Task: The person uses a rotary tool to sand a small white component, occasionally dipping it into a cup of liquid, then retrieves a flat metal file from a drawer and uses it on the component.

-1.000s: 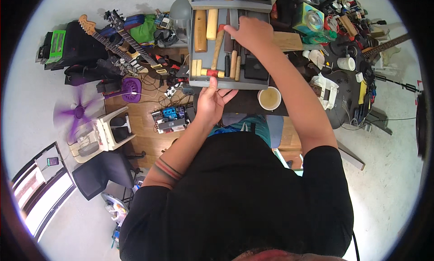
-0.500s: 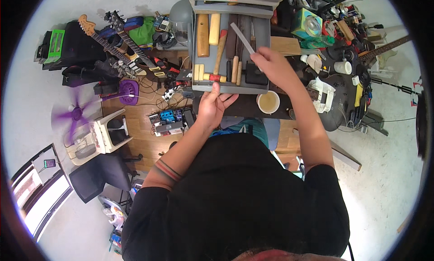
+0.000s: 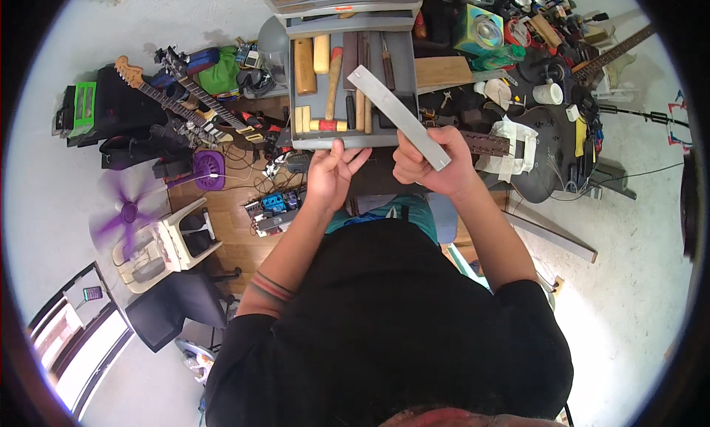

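Observation:
In my right hand [image 3: 444,164] is a flat grey metal bar [image 3: 399,118], gripped near its lower end and slanting up to the left over the drawer's right part. My left hand [image 3: 333,175] rests at the front edge of the pulled-out grey drawer [image 3: 310,143], thumb against the rim, other fingers spread and partly curled. Inside the drawer lie a mallet [image 3: 333,83] with a wooden handle and red-and-yellow head, a brown wooden handle [image 3: 304,66], a pale yellow block [image 3: 321,53] and several slim wooden-handled tools [image 3: 359,112]. The bar hides part of the contents.
More grey drawers [image 3: 347,1] stack above the open one. To the right, a dark guitar body [image 3: 543,168] with white wrapping lies among cups and tools. Two guitars [image 3: 200,98], a purple fan [image 3: 127,211] and a white plastic chair [image 3: 170,231] stand left.
My right hand has drawn the bar down and toward me, turning its flat face up. The left hand stays at the drawer front. The view has shifted, and the white tub is now out of sight.

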The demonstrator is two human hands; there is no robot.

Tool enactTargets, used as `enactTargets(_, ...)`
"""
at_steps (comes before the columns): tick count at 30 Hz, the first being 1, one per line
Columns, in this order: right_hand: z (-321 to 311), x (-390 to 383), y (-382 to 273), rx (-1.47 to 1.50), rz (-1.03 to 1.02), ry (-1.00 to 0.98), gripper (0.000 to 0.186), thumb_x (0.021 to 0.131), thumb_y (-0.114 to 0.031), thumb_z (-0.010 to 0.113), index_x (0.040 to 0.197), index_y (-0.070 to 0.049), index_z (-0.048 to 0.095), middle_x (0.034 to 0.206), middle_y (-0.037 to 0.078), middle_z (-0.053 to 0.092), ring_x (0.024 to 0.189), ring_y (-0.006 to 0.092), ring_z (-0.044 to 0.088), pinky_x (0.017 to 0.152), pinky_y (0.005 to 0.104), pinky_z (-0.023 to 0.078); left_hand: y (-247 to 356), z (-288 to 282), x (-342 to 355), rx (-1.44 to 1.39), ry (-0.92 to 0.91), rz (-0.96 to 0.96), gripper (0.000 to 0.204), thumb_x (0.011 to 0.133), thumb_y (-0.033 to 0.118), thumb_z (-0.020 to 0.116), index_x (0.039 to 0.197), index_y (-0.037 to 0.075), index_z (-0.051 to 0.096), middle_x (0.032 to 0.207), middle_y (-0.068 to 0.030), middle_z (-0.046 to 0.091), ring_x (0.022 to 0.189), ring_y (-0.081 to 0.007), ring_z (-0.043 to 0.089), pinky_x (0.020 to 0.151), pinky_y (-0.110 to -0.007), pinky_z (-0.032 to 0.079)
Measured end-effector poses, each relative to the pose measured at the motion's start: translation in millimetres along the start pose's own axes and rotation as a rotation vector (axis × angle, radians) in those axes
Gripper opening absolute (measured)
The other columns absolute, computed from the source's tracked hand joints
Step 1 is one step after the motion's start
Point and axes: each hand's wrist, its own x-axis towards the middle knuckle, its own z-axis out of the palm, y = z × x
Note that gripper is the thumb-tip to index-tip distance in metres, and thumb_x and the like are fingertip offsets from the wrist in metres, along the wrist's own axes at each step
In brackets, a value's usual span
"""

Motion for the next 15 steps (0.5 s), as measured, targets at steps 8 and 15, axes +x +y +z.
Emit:
enactTargets(8,1.2,-10.4,3.3,-0.015,0.012,0.005,0.054,0.108,-0.059,0.062,0.093,-0.008,0.06,0.074,-0.004,0.037,0.066,0.0133,0.031,0.065,0.0344,0.026,14.3,10.1,57.6,-0.012,-0.039,0.043,0.043,0.124,0.027,0.063,0.154,-0.004,0.057,0.154,-0.0218,0.072,0.149,-0.042,0.069,0.133,-0.063,0.052)
enactTargets(15,6.7,-24.1,15.8,-0.053,0.048,0.056,0.054,0.107,-0.058,0.063,0.091,-0.007,0.059,0.075,-0.003,0.04,0.066,0.014,0.033,0.064,0.0346,0.027,33.8,12.8,120.2,-0.027,-0.081,0.047,0.049,0.12,0.019,0.067,0.154,-0.013,0.052,0.159,-0.0261,0.066,0.155,-0.0458,0.062,0.14,-0.064,0.044)
